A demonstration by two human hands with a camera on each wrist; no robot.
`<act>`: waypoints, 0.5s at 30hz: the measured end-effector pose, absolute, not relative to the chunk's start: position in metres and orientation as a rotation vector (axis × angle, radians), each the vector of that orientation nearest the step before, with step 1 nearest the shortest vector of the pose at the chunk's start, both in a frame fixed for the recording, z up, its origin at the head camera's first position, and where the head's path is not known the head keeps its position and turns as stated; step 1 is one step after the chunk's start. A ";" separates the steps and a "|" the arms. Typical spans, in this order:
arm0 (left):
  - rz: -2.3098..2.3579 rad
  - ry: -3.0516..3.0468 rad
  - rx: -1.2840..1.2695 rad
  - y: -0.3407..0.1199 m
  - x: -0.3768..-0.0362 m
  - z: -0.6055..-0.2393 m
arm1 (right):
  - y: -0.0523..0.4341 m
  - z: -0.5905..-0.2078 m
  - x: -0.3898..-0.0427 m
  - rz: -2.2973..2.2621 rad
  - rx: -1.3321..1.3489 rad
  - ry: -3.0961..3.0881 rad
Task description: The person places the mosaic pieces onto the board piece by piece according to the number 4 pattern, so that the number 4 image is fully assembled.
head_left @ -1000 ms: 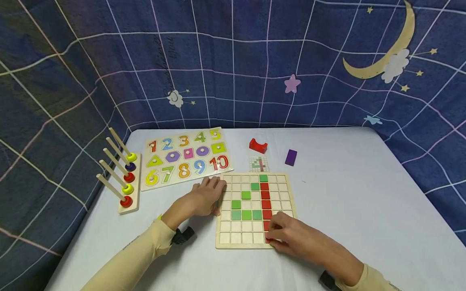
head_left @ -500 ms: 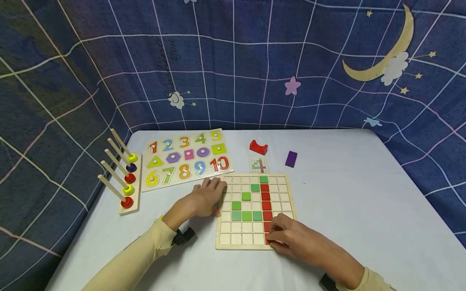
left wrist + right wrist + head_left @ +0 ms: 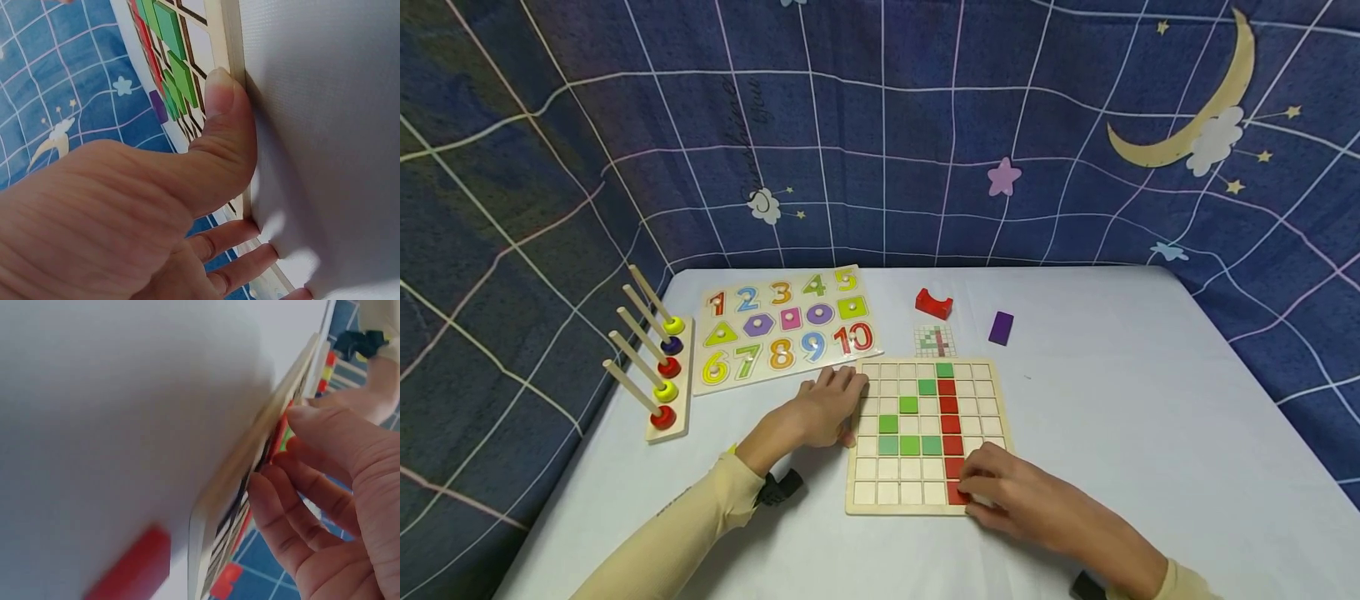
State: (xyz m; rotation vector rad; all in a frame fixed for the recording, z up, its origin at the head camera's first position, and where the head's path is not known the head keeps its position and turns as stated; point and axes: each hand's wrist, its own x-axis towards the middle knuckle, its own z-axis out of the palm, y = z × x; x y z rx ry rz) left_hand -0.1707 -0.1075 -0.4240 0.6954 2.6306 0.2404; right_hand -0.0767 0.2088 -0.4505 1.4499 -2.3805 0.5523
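Observation:
A wooden grid board lies on the white table, with green tiles and a column of red tiles set in it. My left hand rests against the board's left edge; in the left wrist view its thumb lies along the rim and the fingers touch the table beside it. My right hand is at the board's near right corner. Its curled fingertips pinch the lowest red tile, which sits in the bottom row.
A number-and-shape puzzle and a peg stand with coloured rings lie to the left. Behind the board are a small pattern card, a red arch block and a purple block. A starry blue cloth surrounds the table.
My right hand has slid slightly right and toward me, so more of the bottom red tile shows. The left hand has stayed in place.

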 end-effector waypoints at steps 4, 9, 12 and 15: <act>0.236 2.630 0.695 -0.107 -0.170 -0.424 | 0.223 -0.442 -0.075 0.569 1.415 -2.449; 0.230 2.633 0.679 -0.106 -0.170 -0.422 | 0.245 -0.430 -0.074 0.514 1.330 -2.533; 0.240 2.633 0.684 -0.106 -0.170 -0.421 | 0.259 -0.424 -0.072 0.486 1.289 -2.607; 0.244 2.632 0.695 -0.106 -0.170 -0.422 | 0.268 -0.419 -0.067 0.478 1.234 -2.805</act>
